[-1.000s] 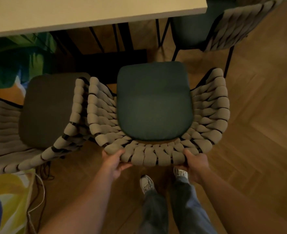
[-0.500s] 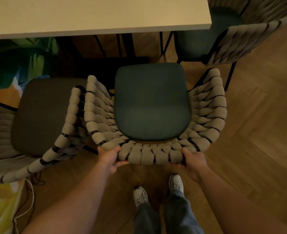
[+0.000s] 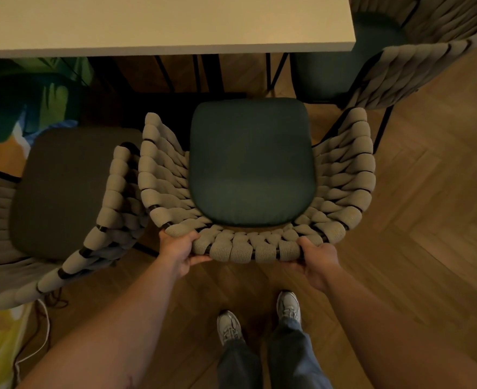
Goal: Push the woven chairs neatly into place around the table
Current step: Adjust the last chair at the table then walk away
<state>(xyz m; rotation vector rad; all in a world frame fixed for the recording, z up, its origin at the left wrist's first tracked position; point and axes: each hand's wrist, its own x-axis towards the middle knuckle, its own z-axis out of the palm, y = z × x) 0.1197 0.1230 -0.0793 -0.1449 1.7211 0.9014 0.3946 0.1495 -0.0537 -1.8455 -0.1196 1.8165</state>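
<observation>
A woven chair [image 3: 251, 175] with a dark green seat cushion and thick beige woven straps stands right in front of me, its seat front just short of the pale table's [image 3: 158, 21] near edge. My left hand [image 3: 179, 252] grips the left part of its curved backrest rim. My right hand [image 3: 314, 259] grips the right part of the same rim. A second woven chair [image 3: 60, 192] with a dark grey-brown cushion stands close on the left, its arm touching the first. A third woven chair [image 3: 394, 57] is tucked at the table's right end.
Black table legs [image 3: 203, 74] stand under the tabletop beyond the chair. A colourful rug [image 3: 21, 102] lies at the left, with a white cable [image 3: 39, 341] on the floor near it. My feet [image 3: 257, 318] stand on herringbone wood floor [image 3: 433, 206], which stretches to the right.
The chair has moved a little forward toward the table and I have stepped after it. Both hands keep their grip on the backrest.
</observation>
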